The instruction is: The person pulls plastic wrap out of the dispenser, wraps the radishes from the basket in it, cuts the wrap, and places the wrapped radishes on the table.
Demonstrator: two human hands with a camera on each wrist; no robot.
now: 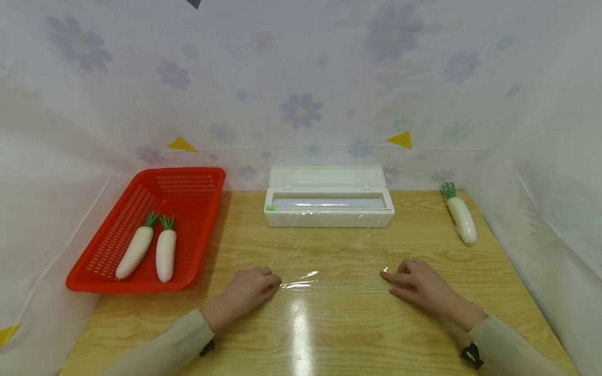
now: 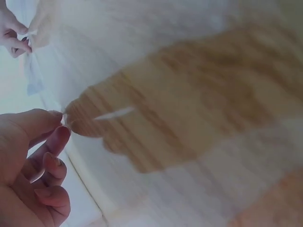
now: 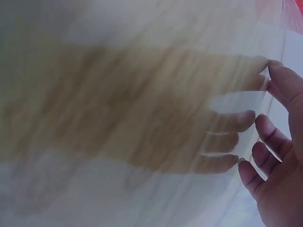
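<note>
A clear sheet of cling film stretches from the white dispenser box toward me, low over the table. My left hand pinches its near left corner between thumb and forefinger; the left wrist view shows this grip close up, the other fingers curled loosely. At the near right corner, my right hand pinches the film with thumb and forefinger, its remaining fingers spread apart in the right wrist view. The box lid stands raised at the back, and the film roll lies inside. A green slider sits at the box's left end.
On the left stands a red plastic basket with two white radishes in it, green tops pointing away. Another white radish, with a shiny surface, lies at the table's far right. Pale flowered sheeting walls the wooden table.
</note>
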